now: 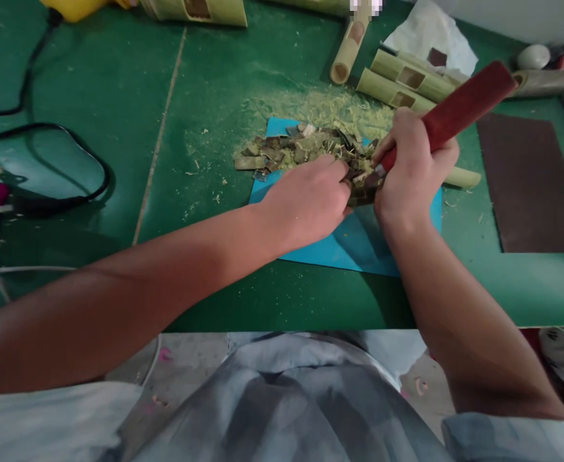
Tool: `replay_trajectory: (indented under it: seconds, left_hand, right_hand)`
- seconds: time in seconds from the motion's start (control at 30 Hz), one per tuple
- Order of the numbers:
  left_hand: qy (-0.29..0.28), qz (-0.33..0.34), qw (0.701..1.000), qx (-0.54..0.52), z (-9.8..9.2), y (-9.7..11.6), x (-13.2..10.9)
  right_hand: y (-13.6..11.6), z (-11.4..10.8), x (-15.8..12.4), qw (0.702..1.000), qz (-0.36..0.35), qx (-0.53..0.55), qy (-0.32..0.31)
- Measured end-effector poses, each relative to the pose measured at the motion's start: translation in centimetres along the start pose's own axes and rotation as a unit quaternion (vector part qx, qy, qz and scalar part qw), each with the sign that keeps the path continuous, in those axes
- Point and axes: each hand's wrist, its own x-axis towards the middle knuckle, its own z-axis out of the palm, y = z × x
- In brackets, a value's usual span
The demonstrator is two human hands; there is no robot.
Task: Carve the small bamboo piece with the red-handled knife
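Note:
My right hand (409,170) is wrapped round a red-handled carving knife (469,102). The wide handle slants up to the right, and the short metal blade points down to the left, against a small bamboo piece (361,196). From the left, my left hand (310,199) pinches this piece with curled fingers; part of it is hidden behind them. Both hands are over a blue mat (353,247) on the green table (224,295). A heap of bamboo chips and shavings (305,144) lies just beyond my left hand.
Cut bamboo tubes with square openings (397,74) lie at the back right, near a white crumpled sheet (435,35). A brown sheet of sandpaper (534,186) lies on the right. Black cables (77,138) and a yellow tool (77,8) occupy the left.

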Motion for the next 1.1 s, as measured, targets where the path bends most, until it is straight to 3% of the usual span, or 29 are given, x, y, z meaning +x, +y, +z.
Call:
replay_trajectory:
  seconds: [0.2,0.33,0.5,0.6,0.7,0.8,0.9,1.0,1.1]
  left_hand:
    - [0.027,0.018,0.999,-0.001,0.4,-0.1,-0.2]
    - [0.013,0.008,1.0,-0.008,0.2,0.1,-0.1]
    - [-0.013,-0.011,1.0,-0.005,-0.2,0.5,0.1]
    - [-0.008,-0.011,1.0,-0.001,-0.1,0.4,0.0]
    - [0.018,-0.001,1.0,-0.003,0.0,0.2,-0.1]
    - [0.027,-0.011,1.0,-0.012,-0.2,0.2,-0.1]
    - [-0.007,-0.031,0.999,-0.021,-0.6,0.6,0.2]
    - [-0.038,-0.026,0.999,-0.025,-0.4,0.7,0.4]
    - [-0.011,-0.012,1.0,-0.026,0.1,0.4,0.4]
  right_hand:
    - [2.0,-1.3,0.7,0.996,0.036,-0.025,-0.082]
    - [2.3,-1.6,0.9,0.996,0.033,-0.039,-0.067]
    - [0.2,-0.8,0.2,0.997,0.038,-0.027,-0.06]
    - [-0.8,-0.2,-0.3,0.999,-0.032,-0.013,-0.016]
    - [-1.0,0.0,-0.5,0.996,-0.056,-0.059,-0.03]
    - [-0.7,0.1,-0.6,0.991,-0.052,-0.108,-0.061]
    - [-0.6,0.2,-0.7,0.988,-0.033,-0.124,-0.087]
    - [-0.6,0.4,-0.4,0.99,-0.019,-0.12,-0.075]
    - [-0.5,0.4,0.1,0.995,-0.01,-0.09,-0.037]
